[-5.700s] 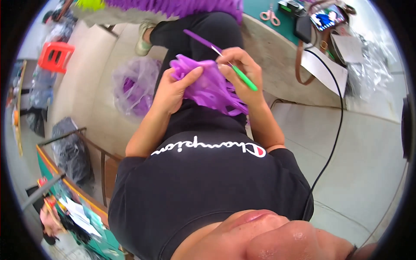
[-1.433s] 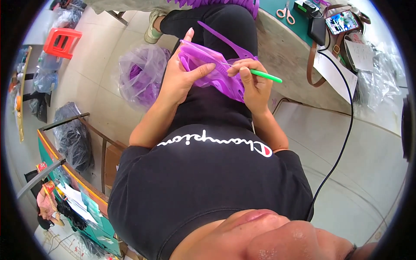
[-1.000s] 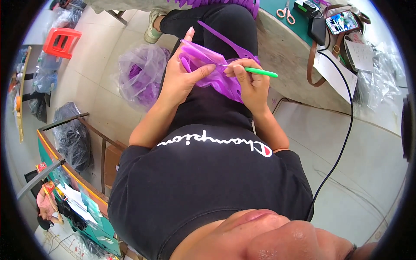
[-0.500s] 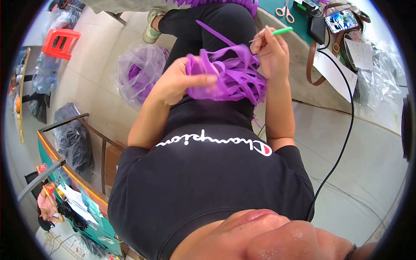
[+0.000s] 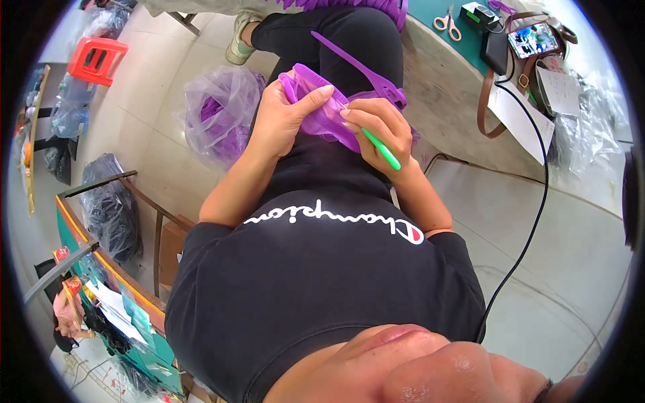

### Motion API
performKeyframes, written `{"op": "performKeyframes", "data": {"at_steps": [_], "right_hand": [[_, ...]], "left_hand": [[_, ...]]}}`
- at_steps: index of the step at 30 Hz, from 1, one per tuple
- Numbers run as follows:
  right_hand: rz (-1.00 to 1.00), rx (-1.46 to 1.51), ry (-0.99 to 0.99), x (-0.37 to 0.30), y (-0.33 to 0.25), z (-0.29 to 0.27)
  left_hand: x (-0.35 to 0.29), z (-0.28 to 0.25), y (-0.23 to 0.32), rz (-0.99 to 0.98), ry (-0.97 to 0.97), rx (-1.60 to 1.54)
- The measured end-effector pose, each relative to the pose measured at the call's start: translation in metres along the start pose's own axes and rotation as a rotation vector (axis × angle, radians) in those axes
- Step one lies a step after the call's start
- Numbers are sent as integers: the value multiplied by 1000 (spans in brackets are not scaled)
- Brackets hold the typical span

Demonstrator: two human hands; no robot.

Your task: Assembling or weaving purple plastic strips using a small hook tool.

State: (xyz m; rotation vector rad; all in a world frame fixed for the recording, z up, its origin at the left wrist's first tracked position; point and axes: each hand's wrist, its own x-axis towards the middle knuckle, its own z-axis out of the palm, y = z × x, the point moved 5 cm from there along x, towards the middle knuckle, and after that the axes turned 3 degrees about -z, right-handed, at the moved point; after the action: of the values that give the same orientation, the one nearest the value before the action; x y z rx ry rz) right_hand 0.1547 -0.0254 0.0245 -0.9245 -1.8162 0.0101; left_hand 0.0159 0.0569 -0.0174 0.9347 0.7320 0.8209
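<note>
Over my lap, my left hand (image 5: pixel 281 113) is closed on a purple strappy piece (image 5: pixel 321 122) of thin, partly sheer material, the thumb pressing its upper edge. Close beside it, my right hand (image 5: pixel 384 129) pinches a thin tool with a green handle (image 5: pixel 381 149) and a slim metal shaft. The handle slants down toward my wrist, and the shaft's tip meets the purple material, its very end too small to make out. A long purple strap (image 5: pixel 349 59) runs from the piece across my dark trouser leg. Part of the piece is hidden behind my right hand.
A clear plastic bag (image 5: pixel 222 111) of purple pieces stands on the floor to the left. At the far right, a table holds scissors (image 5: pixel 447 24), a phone (image 5: pixel 534 40), a brown strap and papers. A black cable (image 5: pixel 534 215) hangs along my right side. More purple pieces (image 5: pixel 356 5) lie ahead.
My right hand has come down and left to the purple piece, and the green handle has swung to point toward me. The loose straps, earlier bunched between my hands, now lie lower and partly behind my right hand.
</note>
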Motion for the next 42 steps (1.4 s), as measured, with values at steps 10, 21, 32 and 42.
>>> {"op": "performKeyframes", "data": {"at_steps": [10, 21, 32, 42], "right_hand": [[-26, -52, -41, 8, -4, -1], [708, 560, 33, -8, 36, -9], [651, 924, 81, -15, 34, -6], [-170, 2107, -161, -19, 31, -60]], "left_hand": [[0, 0, 2, 8, 9, 18], [3, -1, 5, 8, 3, 14], [4, 5, 4, 322, 100, 861], [22, -33, -12, 100, 27, 619]]}}
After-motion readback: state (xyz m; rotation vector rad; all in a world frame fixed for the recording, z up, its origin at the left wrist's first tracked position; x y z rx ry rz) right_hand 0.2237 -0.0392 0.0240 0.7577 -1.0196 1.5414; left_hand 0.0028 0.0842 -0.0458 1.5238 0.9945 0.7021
